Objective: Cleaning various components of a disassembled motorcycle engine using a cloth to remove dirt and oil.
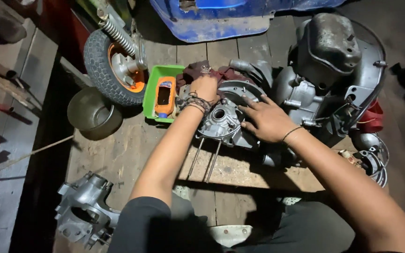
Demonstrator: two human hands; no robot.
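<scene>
The grey engine case [226, 117] is seen lying flat on the wooden floor [132, 150], just in front of the person's knees. It is the landmark for everything else here. Two thin metal rods [205, 159] stick out of the near side of the engine case and point back toward the person, so its long way runs from the person out to the far side.

Both hands are placed on the engine case. The left hand [206, 88] is set on its far left edge, closed into a loose fist and pressed onto a dark red rag [198, 71] that is bunched there. Whether the rag is pinched inside the fist cannot be told. The right hand [266, 119] is laid flat on the right part of the engine case, with the fingers spread wide and nothing held. The round hole in the middle of the case is nearer to the right hand.

Just left of the engine case a green tray [151, 89] is seen, with an orange bottle [164, 96] lying in it. Farther left a small wheel [113, 63] and a round metal bowl [92, 115] are found. Right of the engine case a bigger engine block [329, 61] is resting, touching it or almost. Another grey case part [83, 213] lies near the person's left knee, well apart from the engine case.
</scene>
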